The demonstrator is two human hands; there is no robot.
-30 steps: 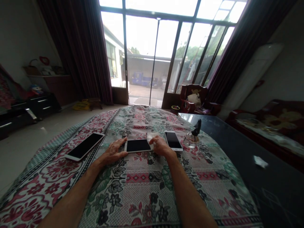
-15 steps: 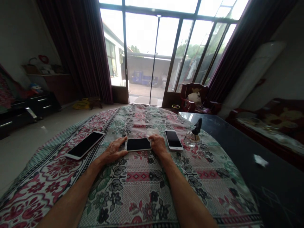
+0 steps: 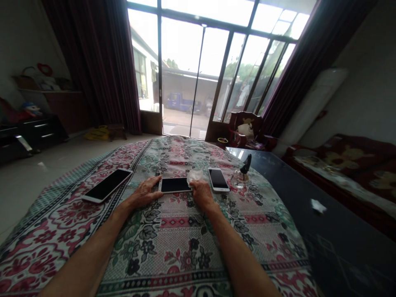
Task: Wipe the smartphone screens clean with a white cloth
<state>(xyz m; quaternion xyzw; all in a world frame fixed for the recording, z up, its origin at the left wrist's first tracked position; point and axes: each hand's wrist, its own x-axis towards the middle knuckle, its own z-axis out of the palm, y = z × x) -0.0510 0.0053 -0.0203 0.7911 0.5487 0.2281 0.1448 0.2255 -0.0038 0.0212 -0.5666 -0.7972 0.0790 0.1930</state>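
Note:
A white phone (image 3: 175, 185) with a dark screen lies flat on the floral cloth (image 3: 185, 243), between my hands. My left hand (image 3: 142, 194) rests with fingers spread, fingertips touching the phone's left end. My right hand (image 3: 199, 190) sits at the phone's right end, fingers curled on a small pale wipe (image 3: 194, 175). A second white phone (image 3: 218, 179) lies just right of my right hand. A larger phone (image 3: 107, 185) lies further left on the cloth.
A small glass stand with a dark bird figure (image 3: 242, 172) is right of the phones. A dark glossy table (image 3: 312, 214) with a white scrap (image 3: 317, 205) adjoins the cloth. A sofa (image 3: 349, 165) stands at the right, glass doors (image 3: 198, 74) ahead.
My right hand slid left, from beside the second phone to the middle phone's right end, the wipe moving with it. The view shifted slightly. My left hand stayed at the phone's left end.

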